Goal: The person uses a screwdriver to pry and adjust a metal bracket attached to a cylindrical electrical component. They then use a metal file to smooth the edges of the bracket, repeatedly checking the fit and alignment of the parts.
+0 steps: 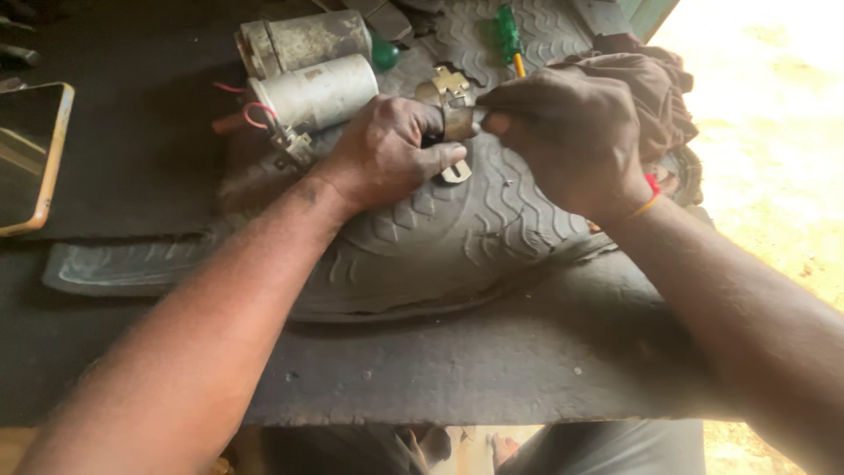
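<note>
My left hand [391, 149] grips a small brass-coloured metal bracket [451, 104] over a piece of grey tyre tread [440, 229]. My right hand [571, 136] is closed against the bracket's right side, fingers pinched on something thin that I cannot make out. A cross-shaped tab sticks up from the top of the bracket. Its lower end shows below my left thumb.
Two grey metal cylinders [321, 88] with red wires lie at the back left. A green-handled screwdriver [508, 35] lies behind the hands. A brown rag [655, 88] sits at the right. A phone [31, 154] in a yellow case lies at far left. Sunlit ground is on the right.
</note>
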